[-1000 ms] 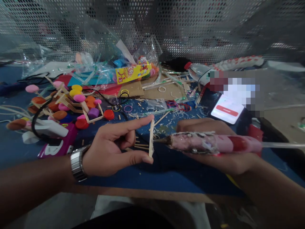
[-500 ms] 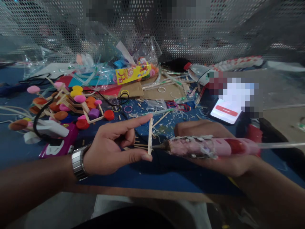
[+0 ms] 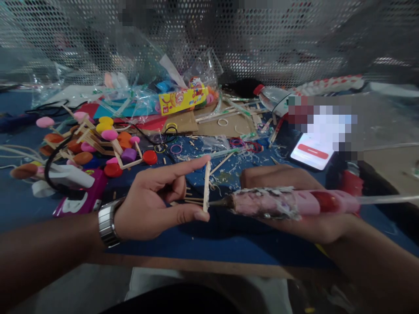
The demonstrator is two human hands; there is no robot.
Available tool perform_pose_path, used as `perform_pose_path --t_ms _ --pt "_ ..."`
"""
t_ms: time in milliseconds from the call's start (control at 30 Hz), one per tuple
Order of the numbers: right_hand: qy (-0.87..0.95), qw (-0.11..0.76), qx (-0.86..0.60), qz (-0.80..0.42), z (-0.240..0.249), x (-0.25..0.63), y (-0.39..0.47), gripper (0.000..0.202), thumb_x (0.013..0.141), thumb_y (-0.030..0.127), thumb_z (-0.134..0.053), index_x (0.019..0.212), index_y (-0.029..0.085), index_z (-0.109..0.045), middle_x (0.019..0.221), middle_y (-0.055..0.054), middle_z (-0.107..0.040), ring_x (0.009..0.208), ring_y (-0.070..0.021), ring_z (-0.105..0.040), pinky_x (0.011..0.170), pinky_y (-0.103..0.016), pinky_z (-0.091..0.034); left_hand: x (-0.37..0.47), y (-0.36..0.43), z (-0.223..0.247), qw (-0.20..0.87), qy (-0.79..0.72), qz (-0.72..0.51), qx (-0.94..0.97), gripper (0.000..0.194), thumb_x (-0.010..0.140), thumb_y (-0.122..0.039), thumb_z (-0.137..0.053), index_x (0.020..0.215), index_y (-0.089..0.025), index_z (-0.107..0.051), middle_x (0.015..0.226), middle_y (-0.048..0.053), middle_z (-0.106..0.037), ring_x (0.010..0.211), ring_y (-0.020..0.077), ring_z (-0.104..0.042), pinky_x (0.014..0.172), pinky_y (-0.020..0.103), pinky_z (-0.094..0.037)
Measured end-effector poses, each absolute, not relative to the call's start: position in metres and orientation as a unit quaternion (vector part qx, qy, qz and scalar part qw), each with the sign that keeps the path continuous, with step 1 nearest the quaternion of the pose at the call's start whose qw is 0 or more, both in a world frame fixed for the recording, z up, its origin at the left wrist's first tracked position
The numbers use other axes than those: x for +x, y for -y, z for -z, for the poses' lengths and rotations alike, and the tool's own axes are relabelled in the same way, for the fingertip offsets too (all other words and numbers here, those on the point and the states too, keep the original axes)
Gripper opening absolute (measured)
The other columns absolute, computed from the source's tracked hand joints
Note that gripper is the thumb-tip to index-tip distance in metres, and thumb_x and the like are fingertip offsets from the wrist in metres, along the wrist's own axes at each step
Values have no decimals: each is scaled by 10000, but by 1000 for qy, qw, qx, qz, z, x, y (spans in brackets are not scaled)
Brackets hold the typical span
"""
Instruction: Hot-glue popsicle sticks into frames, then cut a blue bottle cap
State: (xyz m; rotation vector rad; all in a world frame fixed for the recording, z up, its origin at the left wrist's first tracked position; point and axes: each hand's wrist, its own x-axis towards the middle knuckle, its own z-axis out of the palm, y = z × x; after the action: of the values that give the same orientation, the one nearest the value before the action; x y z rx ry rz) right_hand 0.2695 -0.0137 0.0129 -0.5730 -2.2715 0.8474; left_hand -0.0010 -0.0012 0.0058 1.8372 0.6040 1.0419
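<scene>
Pinching short pale wooden stick [image 3: 206, 187] by its ends in left hand [image 3: 152, 204] above blue counter [image 3: 229, 248]; clasping pink plastic glue gun [image 3: 271, 203] in right hand [image 3: 316, 230]. Legible on yellow printed label [image 3: 182, 102]: "24".

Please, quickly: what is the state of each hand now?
Left hand: holding a wooden stick between thumb and index finger.
Right hand: closed around a pink glue gun.

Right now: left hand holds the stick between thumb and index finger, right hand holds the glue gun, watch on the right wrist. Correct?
Not quite: the watch is on the left wrist, as the head view shows. The rest stands: left hand holds the stick between thumb and index finger, right hand holds the glue gun.
</scene>
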Motion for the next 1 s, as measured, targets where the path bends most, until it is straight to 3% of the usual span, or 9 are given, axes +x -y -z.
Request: perform_pose_path --t_ms 167,267,367,500,600,767,900,1000 --pt "867 319 -229 -307 -14 270 13 112 1004 235 -588 914 263 -647 714 11 -610 625 -163 -570 556 -301 -440 -1 1 -5 449 -238 -428 748 711 741 -251 -927 1405 -301 -677 591 -95 -369 528 74 -350 496 183 -366" --pt "864 321 -247 -298 -15 272 15 146 958 143 -621 933 281 -660 729 23 -639 637 -163 -589 548 -292 -458 -2 2 -5 449 -234 -420 753 732 742 -249 -926 1423 -295 -661 600 -94 -359 528 75 -343 492 186 -360" --pt "869 318 -247 -289 -13 274 14 154 975 153 -611 1005 289 -677 914 6 -764 702 -159 -667 627 -292 -545 -2 2 -5 452 -237 -417 752 738 745 -254 -925 1430 -293 -653 617 -88 -356 534 75 -344 492 187 -349" --pt "866 370 -245 -230 -6 276 11 236 1053 290 -534 1224 372 -673 1166 5 -803 992 -188 -764 846 -315 -635 -2 3 -5 457 -239 -416 749 734 745 -256 -926 1424 -317 -655 613 -90 -354 534 72 -340 491 180 -339" --pt "865 360 -263 -231 -7 276 12 253 1013 247 -593 1208 381 -682 1139 7 -807 1030 -211 -766 894 -346 -640 -2 4 -6 468 -238 -411 745 729 743 -248 -926 1417 -331 -660 615 -91 -356 537 70 -342 492 171 -339" --pt "864 320 -234 -311 -18 272 15 135 1009 235 -588 944 294 -690 855 2 -749 713 -164 -682 654 -299 -565 -1 3 -6 474 -244 -416 737 708 738 -236 -925 1397 -318 -680 616 -92 -349 535 69 -344 494 176 -342" --pt "858 324 -213 -336 -18 270 15 228 1043 332 -538 851 267 -640 688 19 -602 645 -161 -594 602 -301 -483 0 3 -7 491 -249 -418 723 698 735 -202 -918 1385 -317 -691 606 -93 -338 534 72 -348 491 178 -340" --pt "864 315 -214 -330 -14 269 15 232 1041 315 -537 839 244 -623 684 18 -545 608 -153 -525 570 -302 -426 1 3 -7 492 -245 -420 722 681 736 -207 -918 1374 -306 -703 597 -92 -341 529 76 -351 486 186 -334"
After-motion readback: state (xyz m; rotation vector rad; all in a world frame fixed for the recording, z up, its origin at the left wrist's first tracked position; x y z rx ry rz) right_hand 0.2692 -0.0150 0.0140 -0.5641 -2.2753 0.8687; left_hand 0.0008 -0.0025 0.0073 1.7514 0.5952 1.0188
